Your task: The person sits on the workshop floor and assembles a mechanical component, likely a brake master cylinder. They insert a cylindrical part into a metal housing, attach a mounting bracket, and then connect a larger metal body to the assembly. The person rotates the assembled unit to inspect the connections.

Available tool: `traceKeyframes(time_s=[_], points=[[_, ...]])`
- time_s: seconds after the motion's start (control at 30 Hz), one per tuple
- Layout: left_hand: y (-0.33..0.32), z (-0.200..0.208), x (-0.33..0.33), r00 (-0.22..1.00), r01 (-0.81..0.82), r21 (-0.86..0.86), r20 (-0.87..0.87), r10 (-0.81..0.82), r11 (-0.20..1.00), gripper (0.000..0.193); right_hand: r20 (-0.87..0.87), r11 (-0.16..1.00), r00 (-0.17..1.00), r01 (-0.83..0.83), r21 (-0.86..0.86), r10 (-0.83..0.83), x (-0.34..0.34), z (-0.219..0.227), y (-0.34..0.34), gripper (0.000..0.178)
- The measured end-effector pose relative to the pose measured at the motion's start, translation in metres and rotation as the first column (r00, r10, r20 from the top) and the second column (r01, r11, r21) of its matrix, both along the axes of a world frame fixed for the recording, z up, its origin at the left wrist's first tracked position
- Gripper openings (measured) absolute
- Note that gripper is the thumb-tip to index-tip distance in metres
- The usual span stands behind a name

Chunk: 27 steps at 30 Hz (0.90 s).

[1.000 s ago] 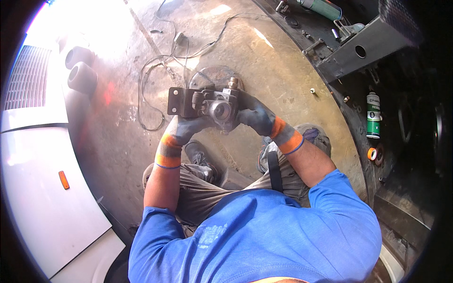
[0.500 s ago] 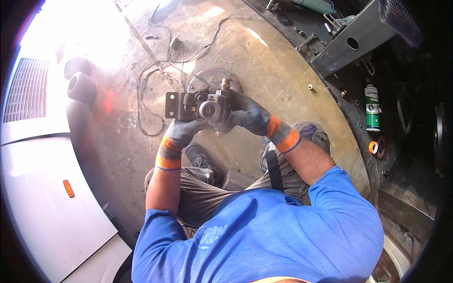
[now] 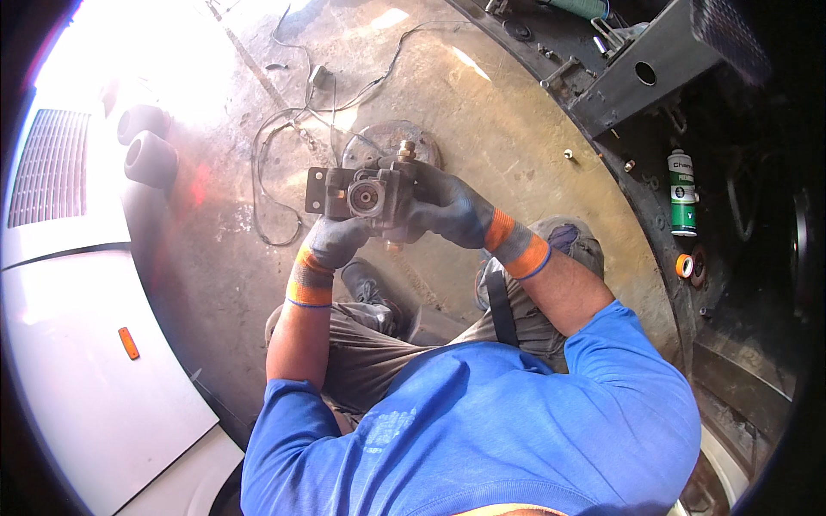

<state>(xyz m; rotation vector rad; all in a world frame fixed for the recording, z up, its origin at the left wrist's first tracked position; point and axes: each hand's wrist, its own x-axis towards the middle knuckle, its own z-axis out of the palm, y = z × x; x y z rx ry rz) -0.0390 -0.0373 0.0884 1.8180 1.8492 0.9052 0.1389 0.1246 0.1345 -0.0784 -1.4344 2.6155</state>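
Between both hands, held above the floor in front of me, is a dark metal valve (image 3: pixel 367 198) with a round ribbed port facing up. A brass fitting (image 3: pixel 406 150) sticks out of its far side, and a flat black bracket (image 3: pixel 316 190) with holes sits at its left. My left hand (image 3: pixel 338 241), in a grey glove with an orange cuff, grips the valve's near left side, its fingers partly hidden underneath. My right hand (image 3: pixel 453 209), gloved alike, is wrapped around the right side; some of its fingertips are hidden behind the valve.
A round metal disc (image 3: pixel 409 138) lies on the concrete beyond the valve, near a tangled dark cable (image 3: pixel 305 112). White vehicle panels (image 3: pixel 95 344) stand at left. On the dark surface at right are a green-and-white spray can (image 3: pixel 681 193), an orange ring (image 3: pixel 684 266) and a steel beam (image 3: pixel 645 82).
The valve has tilted and shifted slightly left in my hands. Its round port now shows its inside more squarely, and a coppery part has come into sight at its near edge.
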Motion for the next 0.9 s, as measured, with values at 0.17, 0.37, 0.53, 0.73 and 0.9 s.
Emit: traceKeyframes(time_s=[0.17,0.37,0.53,0.73,0.9], points=[[-0.003,-0.017,0.001,0.859,-0.102,-0.222,0.472,0.199,0.97,0.038,-0.075,0.998,0.996,0.046,-0.032,-0.048,-0.002,-0.007,-0.003,0.053],[0.0,-0.005,-0.002,0.97,0.05,-0.014,-0.238,-0.052,0.999,0.039,-0.027,1.0,0.999,0.018,-0.019,-0.019,0.0,-0.008,0.003,0.052],[0.003,0.007,0.003,0.914,-0.109,-0.299,0.345,0.214,0.948,0.045,0.019,0.999,1.0,-0.007,-0.036,0.007,-0.001,-0.004,0.004,0.055],[0.011,0.023,0.014,0.734,-0.13,-0.274,0.619,0.278,0.953,0.056,0.022,1.0,0.999,-0.025,-0.004,0.026,-0.001,-0.008,0.005,0.057],[0.01,0.029,0.012,0.815,-0.098,-0.214,0.543,0.201,0.972,0.061,0.047,0.997,0.999,-0.031,0.069,0.028,-0.001,-0.009,0.007,0.056]])
